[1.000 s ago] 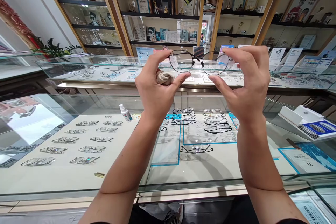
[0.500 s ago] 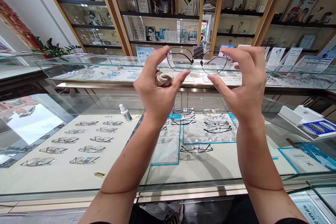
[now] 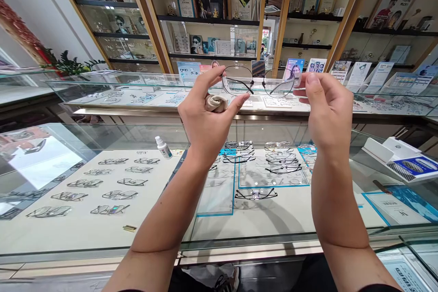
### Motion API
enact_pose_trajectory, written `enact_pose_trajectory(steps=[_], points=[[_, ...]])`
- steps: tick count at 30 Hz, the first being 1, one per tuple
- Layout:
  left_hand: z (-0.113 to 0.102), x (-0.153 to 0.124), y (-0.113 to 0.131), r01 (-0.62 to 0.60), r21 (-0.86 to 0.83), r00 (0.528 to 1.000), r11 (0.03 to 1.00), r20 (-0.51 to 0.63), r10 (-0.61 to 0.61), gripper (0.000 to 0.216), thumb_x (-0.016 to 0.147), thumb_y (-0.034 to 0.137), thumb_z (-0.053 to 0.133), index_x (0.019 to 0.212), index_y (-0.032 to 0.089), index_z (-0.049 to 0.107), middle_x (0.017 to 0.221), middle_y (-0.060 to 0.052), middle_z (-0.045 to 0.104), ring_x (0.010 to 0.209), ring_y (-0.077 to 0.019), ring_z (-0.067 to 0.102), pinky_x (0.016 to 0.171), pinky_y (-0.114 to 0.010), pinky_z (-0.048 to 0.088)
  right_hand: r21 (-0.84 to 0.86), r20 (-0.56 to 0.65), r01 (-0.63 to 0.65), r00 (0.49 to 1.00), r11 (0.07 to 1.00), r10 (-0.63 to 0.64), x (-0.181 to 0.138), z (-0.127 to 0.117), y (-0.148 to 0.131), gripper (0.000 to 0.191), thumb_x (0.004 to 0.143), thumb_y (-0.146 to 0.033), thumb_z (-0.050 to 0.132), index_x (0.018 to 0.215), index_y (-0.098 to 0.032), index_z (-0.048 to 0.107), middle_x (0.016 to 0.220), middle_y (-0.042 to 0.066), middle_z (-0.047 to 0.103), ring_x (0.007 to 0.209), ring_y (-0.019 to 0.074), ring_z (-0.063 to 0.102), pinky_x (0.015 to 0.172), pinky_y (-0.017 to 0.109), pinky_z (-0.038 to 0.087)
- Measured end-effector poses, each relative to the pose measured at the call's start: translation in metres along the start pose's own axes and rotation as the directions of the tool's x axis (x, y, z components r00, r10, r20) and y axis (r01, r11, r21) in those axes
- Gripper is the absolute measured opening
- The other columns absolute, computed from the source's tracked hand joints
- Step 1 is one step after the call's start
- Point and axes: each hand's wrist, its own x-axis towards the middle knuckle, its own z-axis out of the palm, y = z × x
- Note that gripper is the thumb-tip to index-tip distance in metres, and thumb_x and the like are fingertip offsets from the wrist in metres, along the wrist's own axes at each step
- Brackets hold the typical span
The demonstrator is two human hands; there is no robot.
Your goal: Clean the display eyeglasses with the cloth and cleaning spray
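A pair of thin-rimmed eyeglasses point(image 3: 278, 83) is held up in front of me above the counter, its folded-in temples showing dark behind the lenses. My left hand point(image 3: 207, 114) pinches the left rim between forefinger and thumb. Tucked in the same palm is a crumpled beige cloth point(image 3: 216, 103). At the right end of the frame, my right hand point(image 3: 328, 105) has its thumb and fingers closed near the hinge; the exact contact there is partly hidden by the fingers.
Below lies a glass display counter point(image 3: 164, 228) with rows of glasses. On it stand a white spray bottle point(image 3: 163, 147) and an open white-and-blue box point(image 3: 407, 164). A small gold clip point(image 3: 129, 228) lies near the front. Another showcase point(image 3: 143, 105) and shelves point(image 3: 208, 20) stand behind.
My right hand has shifted right and down, its thumb moving from below the right lens up against the fingers. The eyeglasses and my left hand have dropped slightly and moved right.
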Motion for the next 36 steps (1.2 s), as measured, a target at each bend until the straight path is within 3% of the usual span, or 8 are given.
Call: enact_pose_trajectory(steps=[6, 15, 20, 29, 36], points=[[-0.002, 0.001, 0.004, -0.009, -0.031, 0.999, 0.999, 0.051, 0.011, 0.055, 0.092, 0.061, 0.083, 0.136, 0.030, 0.068, 0.132, -0.008, 0.077, 0.126, -0.0299, 0.073, 0.082, -0.035, 0.064, -0.018, 0.002, -0.070, 0.998, 0.997, 0.070, 0.001, 0.001, -0.002, 0.038, 0.104, -0.058, 0.064, 0.089, -0.024, 0.073, 0.083, 0.003, 0.069, 0.078, 0.0207, 0.070, 0.073, 0.038, 0.055], [-0.003, 0.005, -0.001, -0.071, -0.056, 0.996, 0.996, 0.047, 0.073, 0.065, 0.088, 0.068, 0.084, 0.137, 0.029, 0.066, 0.133, -0.009, 0.075, 0.126, -0.0310, 0.074, 0.109, -0.049, 0.063, 0.033, 0.087, -0.083, 0.993, 0.996, 0.080, 0.006, 0.000, 0.010, 0.043, 0.103, -0.065, 0.064, 0.084, -0.027, 0.073, 0.088, 0.004, 0.073, 0.086, 0.0240, 0.073, 0.085, 0.045, 0.062], [-0.004, 0.005, -0.004, -0.045, -0.127, 0.993, 0.991, 0.102, 0.058, 0.075, 0.085, 0.071, 0.084, 0.146, 0.033, 0.060, 0.142, -0.012, 0.070, 0.133, -0.0360, 0.071, 0.105, -0.053, 0.064, 0.079, 0.087, -0.119, 0.990, 0.990, 0.112, 0.004, 0.000, 0.003, 0.040, 0.104, -0.060, 0.064, 0.085, -0.026, 0.076, 0.089, 0.005, 0.075, 0.087, 0.0246, 0.075, 0.086, 0.046, 0.064], [0.002, 0.005, -0.010, -0.098, -0.181, 0.991, 0.979, 0.068, 0.112, 0.075, 0.087, 0.074, 0.080, 0.144, 0.032, 0.057, 0.139, -0.012, 0.072, 0.130, -0.0343, 0.073, 0.100, -0.052, 0.065, 0.084, 0.120, -0.024, 0.993, 0.996, 0.014, 0.000, -0.003, 0.001, 0.040, 0.109, -0.062, 0.056, 0.104, -0.032, 0.082, 0.102, 0.004, 0.081, 0.101, 0.0263, 0.078, 0.091, 0.047, 0.062], [0.006, 0.004, -0.021, -0.150, -0.159, 0.988, 0.976, 0.007, 0.153, 0.072, 0.081, 0.066, 0.089, 0.141, 0.034, 0.066, 0.140, -0.009, 0.072, 0.123, -0.0319, 0.074, 0.090, -0.043, 0.066, 0.304, 0.146, -0.093, 0.988, 0.948, 0.050, -0.002, -0.003, -0.004, 0.049, 0.105, -0.069, 0.059, 0.101, -0.028, 0.085, 0.105, 0.005, 0.081, 0.099, 0.0257, 0.079, 0.094, 0.048, 0.064]])
